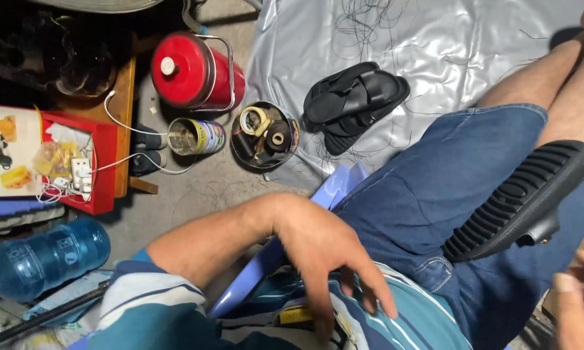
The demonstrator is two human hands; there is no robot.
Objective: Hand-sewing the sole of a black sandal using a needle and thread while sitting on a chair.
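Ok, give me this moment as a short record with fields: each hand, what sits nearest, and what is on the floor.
left hand: open, fingers spread, over the striped shirt at the waist, holding nothing
right hand: at the frame's lower right edge, mostly cut off; grip unclear
seat: blue plastic stool
lap: denim shorts, black sandal sole on the crossed foot
floor, centre: open tin of tape rolls, smaller tin can, red flask
floor, right: spare black sandals on grey sheet
floor, left: blue water bottle, red tray
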